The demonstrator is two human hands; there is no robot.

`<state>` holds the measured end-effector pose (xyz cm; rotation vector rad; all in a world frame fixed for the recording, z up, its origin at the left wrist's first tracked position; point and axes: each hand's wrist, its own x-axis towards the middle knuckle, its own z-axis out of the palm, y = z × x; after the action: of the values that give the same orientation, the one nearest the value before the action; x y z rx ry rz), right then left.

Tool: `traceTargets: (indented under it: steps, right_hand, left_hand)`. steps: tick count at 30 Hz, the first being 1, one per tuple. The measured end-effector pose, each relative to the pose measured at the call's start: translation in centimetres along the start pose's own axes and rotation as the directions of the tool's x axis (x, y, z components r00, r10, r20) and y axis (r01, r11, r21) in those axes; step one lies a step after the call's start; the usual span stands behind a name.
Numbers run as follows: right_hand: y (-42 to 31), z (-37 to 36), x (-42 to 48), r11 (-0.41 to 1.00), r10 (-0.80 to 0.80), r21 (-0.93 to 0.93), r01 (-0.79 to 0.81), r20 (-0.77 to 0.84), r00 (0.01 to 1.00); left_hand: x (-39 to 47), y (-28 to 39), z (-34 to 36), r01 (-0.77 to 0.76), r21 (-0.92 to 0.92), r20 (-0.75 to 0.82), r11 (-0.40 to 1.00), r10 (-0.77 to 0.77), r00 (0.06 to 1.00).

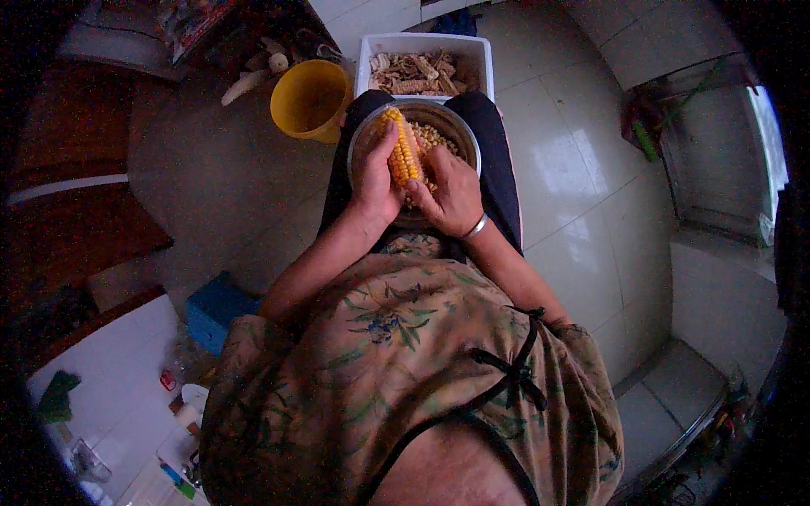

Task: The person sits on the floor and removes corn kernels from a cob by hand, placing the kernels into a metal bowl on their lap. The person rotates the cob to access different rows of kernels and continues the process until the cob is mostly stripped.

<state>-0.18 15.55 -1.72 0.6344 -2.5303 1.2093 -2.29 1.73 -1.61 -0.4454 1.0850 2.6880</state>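
A yellow ear of corn (404, 152) stands tilted over a metal bowl (469, 129) on my lap. My left hand (378, 174) grips the ear from the left, its thumb lying along the kernels. From the right, my right hand (454, 190) holds the lower part, thumb at the near end and fingers curled, partly hidden behind it. A paler strip on the ear's right side looks bare of kernels. Loose corn kernels (436, 136) lie in the bowl beneath both hands. A silver bracelet (476, 226) circles my right wrist.
Beyond my knees is a white foam box (487, 69) holding corn cobs (417, 74). A yellow bucket (302, 104) stands on the tiled floor left of the bowl. A blue box (212, 310) is by my left elbow; wooden furniture (82, 234) lies farther left.
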Motion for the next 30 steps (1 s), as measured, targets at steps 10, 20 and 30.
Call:
traceTargets:
  steps: [10,20,30]
  right_hand:
    - [-1.4,-0.8,-0.4,0.988,0.152,0.021,-0.154,0.074,0.986]
    - [-1.5,-0.2,-1.0,0.980,0.198,0.007,-0.199,0.061,0.978]
    - [-1.1,0.1,-1.3,0.988,0.153,-0.016,-0.152,0.066,0.986]
  left_hand:
    - [-1.6,-0.1,1.3,-0.130,0.133,0.002,0.983,0.131,0.991]
    - [-2.1,-0.3,1.8,-0.153,0.106,0.001,0.983,0.154,0.988]
    - [-1.6,-1.3,0.3,-0.105,0.073,-0.066,0.992,0.110,0.992]
